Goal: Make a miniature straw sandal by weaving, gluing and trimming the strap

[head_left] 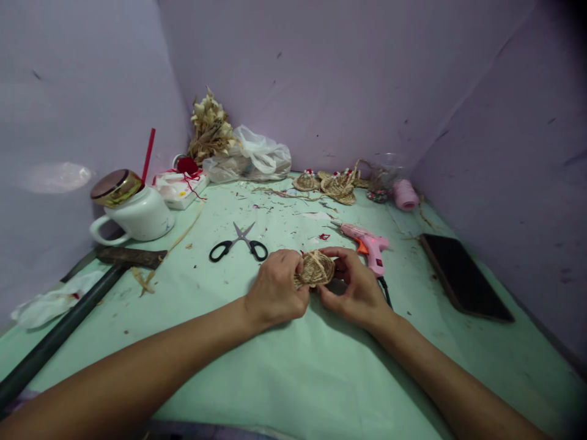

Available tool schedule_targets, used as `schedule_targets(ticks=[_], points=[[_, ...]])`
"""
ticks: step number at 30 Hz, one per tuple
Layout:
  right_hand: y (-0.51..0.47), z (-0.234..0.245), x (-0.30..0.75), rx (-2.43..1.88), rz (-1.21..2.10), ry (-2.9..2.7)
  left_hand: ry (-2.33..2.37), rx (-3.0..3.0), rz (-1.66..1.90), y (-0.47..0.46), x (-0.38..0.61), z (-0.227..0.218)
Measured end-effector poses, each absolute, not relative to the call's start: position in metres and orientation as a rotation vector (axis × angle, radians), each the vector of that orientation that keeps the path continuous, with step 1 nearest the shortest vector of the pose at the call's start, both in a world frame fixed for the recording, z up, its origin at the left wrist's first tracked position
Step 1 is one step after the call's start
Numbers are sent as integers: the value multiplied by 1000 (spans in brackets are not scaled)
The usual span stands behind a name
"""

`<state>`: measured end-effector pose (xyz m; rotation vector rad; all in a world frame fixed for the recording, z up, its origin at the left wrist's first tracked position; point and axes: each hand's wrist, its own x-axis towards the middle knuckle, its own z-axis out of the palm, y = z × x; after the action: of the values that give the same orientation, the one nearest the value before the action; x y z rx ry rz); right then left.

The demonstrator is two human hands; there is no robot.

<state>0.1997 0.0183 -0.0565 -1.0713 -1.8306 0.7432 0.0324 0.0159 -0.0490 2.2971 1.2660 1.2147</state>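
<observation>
Between my two hands is a small woven straw piece (318, 269), tan and rounded, held just above the green table cover. My left hand (279, 286) is closed on its left side, with the fingers curled and the thumb pressed in. On the right edge, my right hand (355, 286) grips it between thumb and fingers. Part of the piece is hidden behind the fingers. Black-handled scissors (239, 243) lie with blades spread, just beyond my left hand. A pink glue gun (367, 243) rests on its side beyond my right hand.
Left: a white mug (141, 215), a hammer (131, 258), a white box (180, 190). Behind: dried husks (211, 131), a plastic bag (257, 156), finished-looking woven pieces (338, 186). Right: a pink thread spool (405, 195), a phone (461, 275). Scraps litter the green table cover (275, 379).
</observation>
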Motion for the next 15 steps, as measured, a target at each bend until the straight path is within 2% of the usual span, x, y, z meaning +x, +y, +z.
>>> schedule_targets(ticks=[15], points=[[19,-58,200,-1089,773,-1828,1267,2298,1195,15,33,-48]])
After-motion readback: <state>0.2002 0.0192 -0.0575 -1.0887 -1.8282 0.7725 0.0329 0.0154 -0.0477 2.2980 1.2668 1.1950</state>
